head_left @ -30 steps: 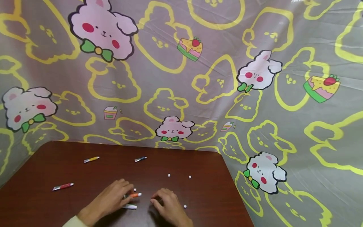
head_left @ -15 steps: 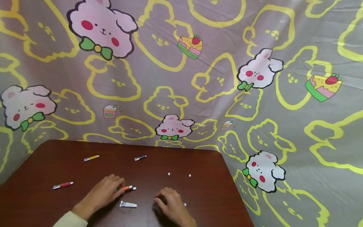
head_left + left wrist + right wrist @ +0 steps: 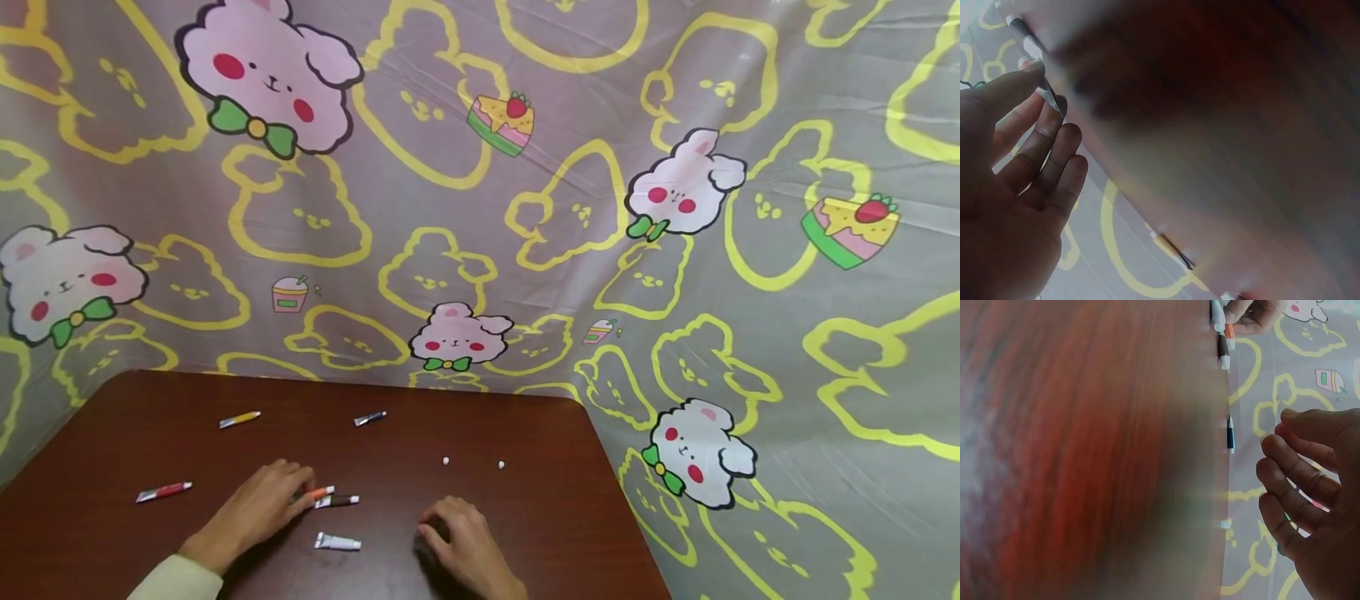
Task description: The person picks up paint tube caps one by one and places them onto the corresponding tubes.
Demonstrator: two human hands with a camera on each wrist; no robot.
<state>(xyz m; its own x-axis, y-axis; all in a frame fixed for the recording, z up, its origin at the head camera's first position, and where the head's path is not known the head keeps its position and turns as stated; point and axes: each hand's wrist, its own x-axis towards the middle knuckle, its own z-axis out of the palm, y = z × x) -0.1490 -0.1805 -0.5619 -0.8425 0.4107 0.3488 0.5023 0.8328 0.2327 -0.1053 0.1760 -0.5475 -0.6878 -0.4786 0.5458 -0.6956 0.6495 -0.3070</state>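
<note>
My left hand (image 3: 258,504) pinches an orange paint tube (image 3: 321,493) with a white cap, at the left middle of the table. In the left wrist view its crimped end (image 3: 1051,100) shows between thumb and fingers. Right alongside is a dark brown paint tube (image 3: 341,502), its cap pointing right. A white paint tube (image 3: 337,542) lies nearer the front. Over the table to the right, my right hand (image 3: 472,546) has loosely bent fingers; the right wrist view shows nothing between its thumb (image 3: 1310,422) and fingers.
Yellow (image 3: 240,420) and dark blue (image 3: 371,419) paint tubes lie toward the back of the brown table (image 3: 405,450), a red one (image 3: 163,492) at left. Two small white pieces (image 3: 446,460) sit at right. A patterned cloth (image 3: 555,250) hangs behind the table.
My left hand has moved left with the orange tube, uncovering the white and brown tubes. My right hand has shifted slightly right and now hides a third small white piece.
</note>
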